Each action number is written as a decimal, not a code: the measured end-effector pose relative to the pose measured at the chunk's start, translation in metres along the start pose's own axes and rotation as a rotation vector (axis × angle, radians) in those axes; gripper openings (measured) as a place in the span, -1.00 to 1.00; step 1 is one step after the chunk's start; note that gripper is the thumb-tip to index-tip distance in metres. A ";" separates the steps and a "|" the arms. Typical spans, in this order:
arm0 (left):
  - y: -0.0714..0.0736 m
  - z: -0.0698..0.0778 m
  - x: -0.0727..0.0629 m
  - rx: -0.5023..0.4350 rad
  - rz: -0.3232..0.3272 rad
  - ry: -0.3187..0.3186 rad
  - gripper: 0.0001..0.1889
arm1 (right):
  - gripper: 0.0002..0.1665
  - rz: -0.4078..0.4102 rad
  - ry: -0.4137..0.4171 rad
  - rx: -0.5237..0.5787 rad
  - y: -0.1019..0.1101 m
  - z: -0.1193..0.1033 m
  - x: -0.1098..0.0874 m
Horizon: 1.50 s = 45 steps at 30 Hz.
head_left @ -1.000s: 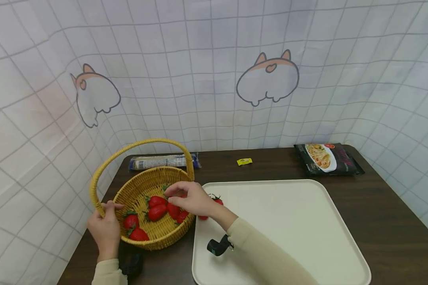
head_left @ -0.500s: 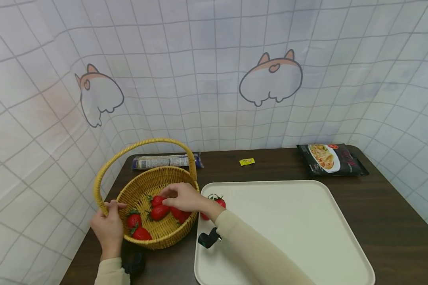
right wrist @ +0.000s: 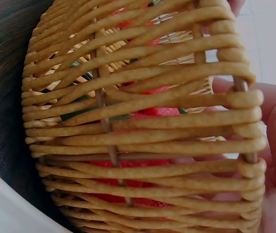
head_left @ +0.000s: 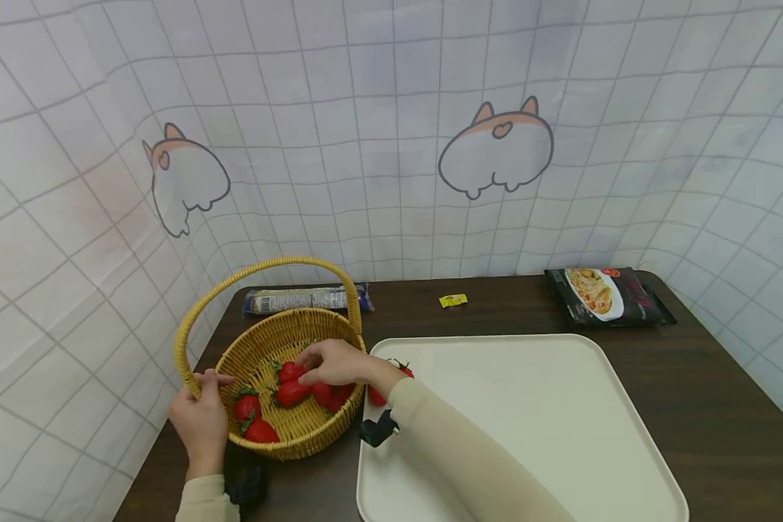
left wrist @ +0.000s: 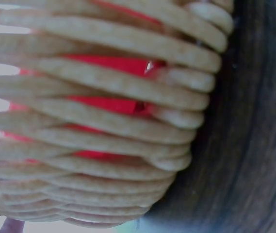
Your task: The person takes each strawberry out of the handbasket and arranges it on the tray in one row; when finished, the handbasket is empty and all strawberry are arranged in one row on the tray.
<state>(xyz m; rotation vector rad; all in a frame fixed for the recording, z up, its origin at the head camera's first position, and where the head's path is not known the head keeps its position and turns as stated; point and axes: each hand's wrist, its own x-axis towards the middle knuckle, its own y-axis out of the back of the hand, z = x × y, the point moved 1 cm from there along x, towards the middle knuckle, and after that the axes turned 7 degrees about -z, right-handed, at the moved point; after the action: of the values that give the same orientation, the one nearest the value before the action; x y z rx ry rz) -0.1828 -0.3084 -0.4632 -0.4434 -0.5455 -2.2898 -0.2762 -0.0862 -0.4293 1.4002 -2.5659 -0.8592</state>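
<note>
Left grip [head_left: 199,419] on upward-arching basket handle [head_left: 261,268]

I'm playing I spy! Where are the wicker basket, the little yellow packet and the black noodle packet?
Wicker basket [head_left: 270,337]: head view, inner back wall.
Little yellow packet [head_left: 453,300]: head view, its middle.
Black noodle packet [head_left: 602,296]: head view, printed dish.

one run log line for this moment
left hand: holds basket at handle; right hand: inside basket, over strawberries, grip unclear; other strawberries: on tray

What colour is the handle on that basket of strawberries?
The basket handle is golden yellow, best seen in the head view.
</note>
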 end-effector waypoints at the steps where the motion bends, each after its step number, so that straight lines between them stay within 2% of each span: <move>1: 0.000 0.000 0.000 0.001 0.000 0.001 -0.54 | -0.53 -0.011 0.004 0.006 0.000 0.000 0.001; 5: 0.000 0.000 0.000 0.006 -0.003 -0.001 -0.53 | -0.56 -0.087 0.036 -0.002 0.000 0.001 0.003; 9: 0.001 0.001 -0.001 0.003 -0.009 0.005 -0.52 | -0.65 -0.216 0.069 -0.021 0.000 0.001 0.003; 12: 0.001 0.001 -0.001 0.003 -0.009 0.006 -0.51 | -0.66 -0.293 0.066 -0.059 -0.002 0.000 0.004; 15: 0.001 0.001 -0.001 0.003 -0.006 -0.003 -0.52 | -0.66 -0.331 0.057 -0.108 -0.004 0.000 0.005; 24: 0.001 0.001 -0.001 0.016 -0.002 -0.006 -0.53 | -0.59 -0.360 0.035 -0.189 -0.008 0.000 0.008; 33: 0.001 0.002 -0.001 -0.003 -0.009 -0.005 -0.52 | -0.58 -0.390 0.054 -0.247 -0.011 0.001 0.010; 45: 0.000 0.002 -0.001 -0.006 -0.001 -0.008 -0.50 | -0.67 -0.418 0.136 -0.213 -0.015 -0.001 0.011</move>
<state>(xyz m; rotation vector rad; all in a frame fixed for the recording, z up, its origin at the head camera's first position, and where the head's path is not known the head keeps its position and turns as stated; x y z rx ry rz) -0.1813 -0.3070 -0.4619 -0.4554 -0.5425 -2.2921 -0.2709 -0.1016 -0.4382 1.8805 -2.0438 -1.0127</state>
